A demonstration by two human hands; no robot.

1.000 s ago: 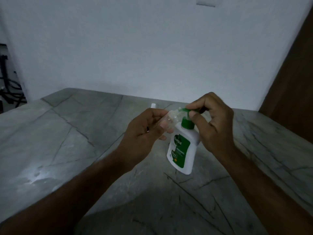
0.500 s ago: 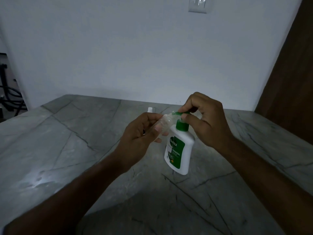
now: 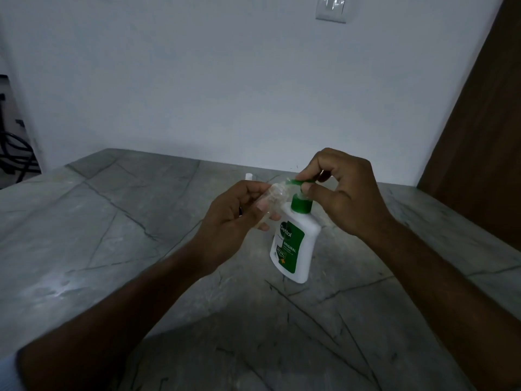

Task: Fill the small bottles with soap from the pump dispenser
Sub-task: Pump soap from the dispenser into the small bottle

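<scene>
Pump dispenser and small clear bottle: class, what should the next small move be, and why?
Probably a press down on the green pump head. The right hand already pinches it, the left hand holds the small clear bottle tilted with its mouth at the spout, and the pump dispenser stands on the stone table.

Grey veined stone bench point(image 3: 118, 238); white wall switch plate point(image 3: 332, 8) above; brown wooden door point(image 3: 485, 136) at right; black cables point(image 3: 14, 153) at left.
</scene>
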